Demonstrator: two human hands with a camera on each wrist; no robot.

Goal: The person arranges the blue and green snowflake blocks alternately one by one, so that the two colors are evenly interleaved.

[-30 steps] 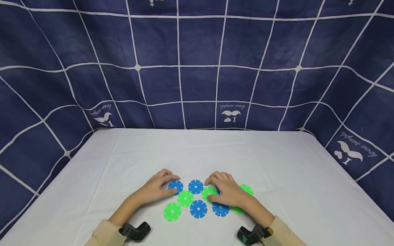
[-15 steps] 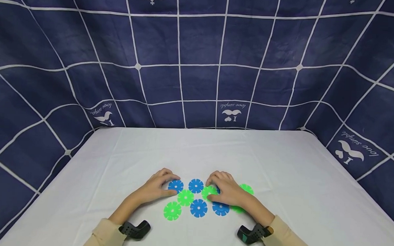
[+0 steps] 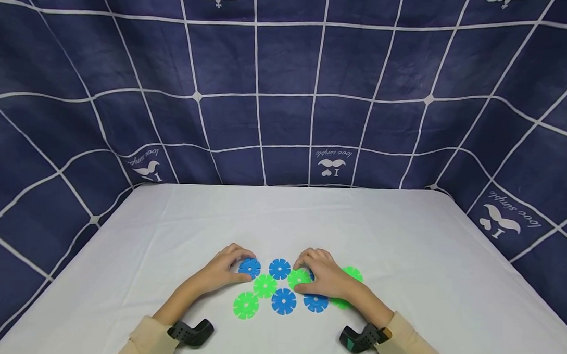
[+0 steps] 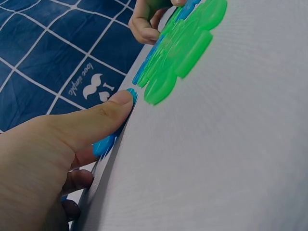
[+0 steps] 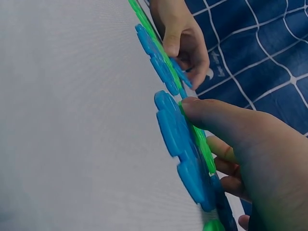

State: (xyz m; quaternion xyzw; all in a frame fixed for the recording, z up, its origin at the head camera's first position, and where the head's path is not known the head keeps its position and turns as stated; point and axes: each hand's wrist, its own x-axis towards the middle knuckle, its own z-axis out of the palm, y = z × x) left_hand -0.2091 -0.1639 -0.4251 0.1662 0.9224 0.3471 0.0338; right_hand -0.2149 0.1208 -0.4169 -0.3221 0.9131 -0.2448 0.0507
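Observation:
Thin plastic discs with notched rims lie flat on a white-covered table. My left hand (image 3: pixel 220 269) pinches the leftmost blue disc (image 3: pixel 249 268) by its edges between thumb and fingers; the left wrist view shows the thumb on that blue disc (image 4: pixel 103 146). To the right, my right hand (image 3: pixel 326 275) has thumb and fingers around a green disc (image 3: pixel 299 278). In the right wrist view the thumb touches the edge of this green disc (image 5: pixel 204 149). Under the right hand another blue disc (image 3: pixel 312 275) is mostly hidden.
Between the hands are a blue disc (image 3: pixel 279 269) and a green disc (image 3: pixel 265 286). Nearer me lie a green disc (image 3: pixel 245 305) and blue discs (image 3: pixel 284 301). Another green disc (image 3: pixel 353 273) lies beyond the right hand. A dark blue checked curtain (image 3: pixel 285 120) surrounds the table (image 3: pixel 282 213).
My right thumb has slid slightly toward the near edge of the green disc. Both hands otherwise stay in place, and the head view has shifted a little.

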